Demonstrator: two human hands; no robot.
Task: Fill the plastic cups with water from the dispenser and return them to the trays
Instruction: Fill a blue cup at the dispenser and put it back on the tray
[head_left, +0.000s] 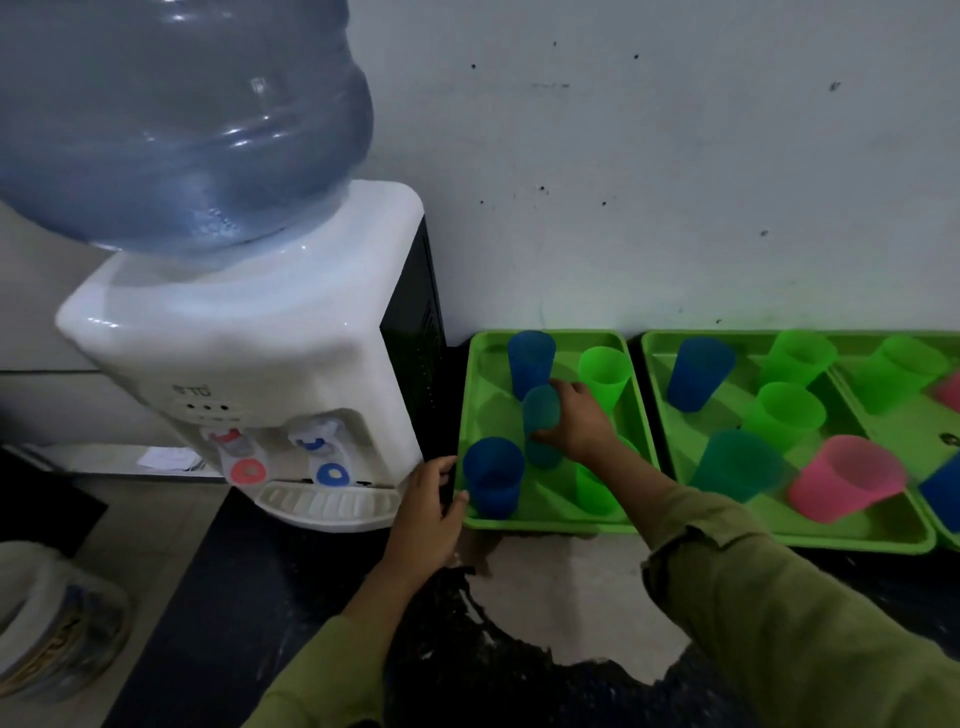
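A white water dispenser (270, 353) with a blue bottle (176, 119) stands at the left, its red tap (236, 452) and blue tap (322, 452) over a drip tray (327, 506). Beside it lies a green tray (470, 415) holding blue and green cups. My right hand (574, 421) is shut on a teal cup (540, 415) in the middle of that tray. My left hand (431, 504) grips the tray's near left corner, next to a blue cup (493, 475).
A second green tray (857, 538) to the right holds several blue, green, teal and pink cups, with a third tray's edge (878, 410) beyond it. The dark counter (291, 587) has a worn pale patch at the front. A sack (57, 618) sits at the lower left.
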